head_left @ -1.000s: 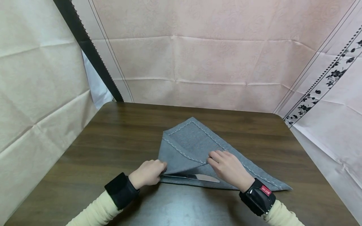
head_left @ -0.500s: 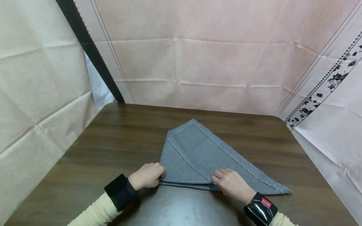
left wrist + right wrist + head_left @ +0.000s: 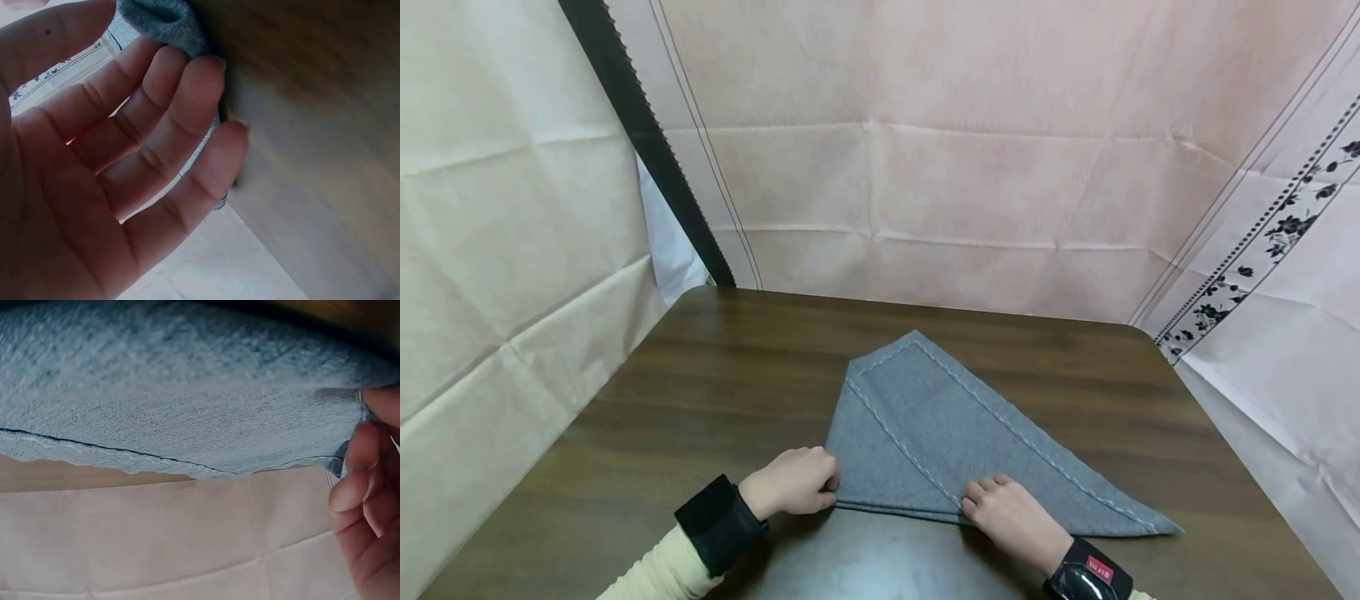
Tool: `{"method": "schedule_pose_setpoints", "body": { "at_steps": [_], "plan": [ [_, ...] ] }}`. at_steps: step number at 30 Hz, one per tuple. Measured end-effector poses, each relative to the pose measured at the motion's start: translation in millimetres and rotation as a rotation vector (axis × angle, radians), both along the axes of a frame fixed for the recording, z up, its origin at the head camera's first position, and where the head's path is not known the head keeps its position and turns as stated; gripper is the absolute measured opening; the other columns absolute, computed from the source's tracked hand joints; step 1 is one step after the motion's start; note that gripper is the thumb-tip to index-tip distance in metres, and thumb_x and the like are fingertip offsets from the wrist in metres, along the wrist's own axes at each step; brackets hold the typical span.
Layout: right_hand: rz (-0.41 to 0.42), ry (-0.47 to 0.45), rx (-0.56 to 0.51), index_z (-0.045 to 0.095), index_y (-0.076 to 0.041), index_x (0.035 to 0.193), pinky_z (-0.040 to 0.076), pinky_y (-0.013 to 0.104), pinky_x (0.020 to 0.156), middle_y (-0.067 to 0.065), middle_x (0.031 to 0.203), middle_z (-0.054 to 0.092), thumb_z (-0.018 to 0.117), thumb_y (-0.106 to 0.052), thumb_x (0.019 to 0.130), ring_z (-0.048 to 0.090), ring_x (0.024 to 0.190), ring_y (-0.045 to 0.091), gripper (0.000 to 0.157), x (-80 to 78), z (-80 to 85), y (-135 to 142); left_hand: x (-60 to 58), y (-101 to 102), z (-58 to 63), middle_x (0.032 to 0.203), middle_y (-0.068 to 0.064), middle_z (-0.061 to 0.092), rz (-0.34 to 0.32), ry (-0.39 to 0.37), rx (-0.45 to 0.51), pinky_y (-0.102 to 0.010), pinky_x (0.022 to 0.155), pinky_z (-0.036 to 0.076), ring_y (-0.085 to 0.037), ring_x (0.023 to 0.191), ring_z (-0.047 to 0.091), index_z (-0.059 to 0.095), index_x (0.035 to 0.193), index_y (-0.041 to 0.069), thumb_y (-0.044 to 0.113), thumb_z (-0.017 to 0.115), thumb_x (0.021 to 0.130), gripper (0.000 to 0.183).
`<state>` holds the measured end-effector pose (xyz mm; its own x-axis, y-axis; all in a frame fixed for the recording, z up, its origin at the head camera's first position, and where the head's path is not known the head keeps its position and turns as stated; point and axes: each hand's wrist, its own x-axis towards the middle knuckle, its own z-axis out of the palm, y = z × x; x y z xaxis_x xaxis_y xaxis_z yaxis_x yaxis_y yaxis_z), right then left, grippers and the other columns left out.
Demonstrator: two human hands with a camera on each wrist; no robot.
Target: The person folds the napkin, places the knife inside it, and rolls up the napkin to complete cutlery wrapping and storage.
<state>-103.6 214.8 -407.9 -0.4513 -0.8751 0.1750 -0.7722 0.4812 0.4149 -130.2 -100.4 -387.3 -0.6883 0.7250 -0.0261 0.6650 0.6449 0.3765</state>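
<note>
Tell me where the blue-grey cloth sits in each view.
Head: cloth below centre, stretching right.
Left wrist: cloth at top, just left of centre, partly behind the left hand.
Right wrist: cloth across the upper part.
Shared landmark: brown table, visible in all three.

Passage lies over the table (image 3: 1112,408) behind the grey cloth (image 3: 947,425), until a sheet (image 3: 970,183) seemingly blocks the way.

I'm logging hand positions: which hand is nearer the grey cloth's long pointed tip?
Right. The right hand holds the near edge of the grey cloth, left of the pointed tip; the left hand is farther away, at the cloth's opposite end.
</note>
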Motion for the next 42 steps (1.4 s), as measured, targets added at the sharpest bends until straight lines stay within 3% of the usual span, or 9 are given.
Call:
{"method": "schedule_pose_setpoints", "body": {
  "at_steps": [3, 5, 8, 11, 14, 21, 26, 31, 42],
  "plan": [
    [-0.021, -0.040, 0.016, 0.057, -0.015, 0.066, 0.028, 0.021, 0.048, -0.004, 0.065, 0.045, 0.073, -0.005, 0.063, 0.046, 0.056, 0.009, 0.019, 2.8, 0.9, 0, -3.5, 4, -2.4, 0.058, 0.007, 0.038, 0.000, 0.070, -0.009, -0.020, 0.047, 0.027, -0.005, 0.051, 0.034, 0.055, 0.064, 0.011, 0.011, 0.065, 0.081, 0.020],
    [-0.041, -0.069, 0.023, 0.058, -0.015, 0.067, 0.029, 0.021, 0.048, -0.004, 0.066, 0.046, 0.072, -0.004, 0.062, 0.048, 0.057, 0.009, 0.018, 3.6, 2.4, -1, -10.6, 8, -3.2, 0.070, 0.002, 0.050, 0.003, 0.153, -0.016, -0.023, 0.051, 0.037, -0.010, 0.062, 0.046, 0.063, 0.079, 0.007, 0.015, 0.066, 0.081, 0.008],
    [-0.063, -0.112, -0.003, 0.058, -0.014, 0.066, 0.032, 0.022, 0.048, -0.005, 0.064, 0.047, 0.071, -0.007, 0.064, 0.049, 0.056, 0.010, 0.015, 3.4, 3.8, -2, -28.7, 15, -4.1, 0.106, -0.011, 0.056, 0.027, 0.231, -0.063, -0.036, 0.075, 0.047, -0.024, 0.097, 0.054, 0.060, 0.113, 0.004, 0.022, 0.065, 0.083, 0.035],
    [-0.066, -0.124, -0.049, 0.058, -0.015, 0.065, 0.034, 0.023, 0.048, -0.005, 0.063, 0.047, 0.069, -0.015, 0.071, 0.049, 0.055, 0.010, 0.013, 2.1, 3.2, -5, -48.8, 18, -6.4, 0.133, -0.018, 0.042, 0.065, 0.151, -0.125, -0.051, 0.092, 0.036, -0.032, 0.122, 0.040, 0.047, 0.131, 0.003, 0.027, 0.062, 0.086, 0.052],
    [-0.055, -0.097, -0.075, 0.057, -0.016, 0.063, 0.034, 0.022, 0.048, -0.006, 0.061, 0.047, 0.069, -0.017, 0.074, 0.049, 0.055, 0.009, 0.016, -0.1, 0.6, -7, -65.1, 19, -10.3, 0.143, -0.017, 0.030, 0.115, 0.054, -0.200, -0.059, 0.098, 0.023, -0.030, 0.131, 0.028, 0.039, 0.137, 0.003, 0.032, 0.058, 0.089, 0.059],
    [-0.061, -0.092, -0.059, 0.056, -0.016, 0.061, 0.032, 0.022, 0.047, -0.006, 0.060, 0.045, 0.068, -0.012, 0.074, 0.049, 0.054, 0.008, 0.018, -1.9, 1.0, -10, -90.1, 24, -17.6, 0.149, -0.015, 0.018, 0.188, 0.038, -0.293, -0.060, 0.101, 0.013, -0.027, 0.137, 0.014, 0.028, 0.141, 0.000, 0.048, 0.052, 0.088, 0.076],
    [-0.069, -0.112, -0.055, 0.057, -0.015, 0.062, 0.033, 0.022, 0.048, -0.006, 0.061, 0.046, 0.067, -0.010, 0.074, 0.049, 0.055, 0.008, 0.016, -2.7, 2.6, -10, -104.4, 23, -15.6, 0.150, -0.016, 0.007, 0.224, -0.034, -0.326, -0.058, 0.103, 0.009, -0.026, 0.138, 0.004, 0.017, 0.143, -0.002, 0.057, 0.054, 0.082, 0.092],
    [-0.057, -0.074, -0.074, 0.056, -0.015, 0.061, 0.030, 0.021, 0.047, -0.006, 0.061, 0.046, 0.068, -0.009, 0.071, 0.049, 0.054, 0.008, 0.017, -1.0, 0.0, -11, -112.0, 20, -17.0, 0.151, -0.016, 0.003, 0.219, -0.099, -0.333, -0.059, 0.102, 0.007, -0.026, 0.138, 0.001, 0.014, 0.144, -0.001, 0.059, 0.055, 0.080, 0.098],
    [-0.063, 0.061, -0.029, 0.058, -0.011, 0.064, 0.030, 0.023, 0.045, -0.001, 0.064, 0.046, 0.066, -0.006, 0.070, 0.049, 0.054, 0.012, 0.011, 6.4, -6.6, -11, -115.2, 21, -17.6, 0.151, -0.015, 0.000, 0.221, -0.134, -0.327, -0.063, 0.100, 0.007, -0.025, 0.138, -0.002, 0.011, 0.145, 0.001, 0.060, 0.056, 0.079, 0.099]
  ]
}}
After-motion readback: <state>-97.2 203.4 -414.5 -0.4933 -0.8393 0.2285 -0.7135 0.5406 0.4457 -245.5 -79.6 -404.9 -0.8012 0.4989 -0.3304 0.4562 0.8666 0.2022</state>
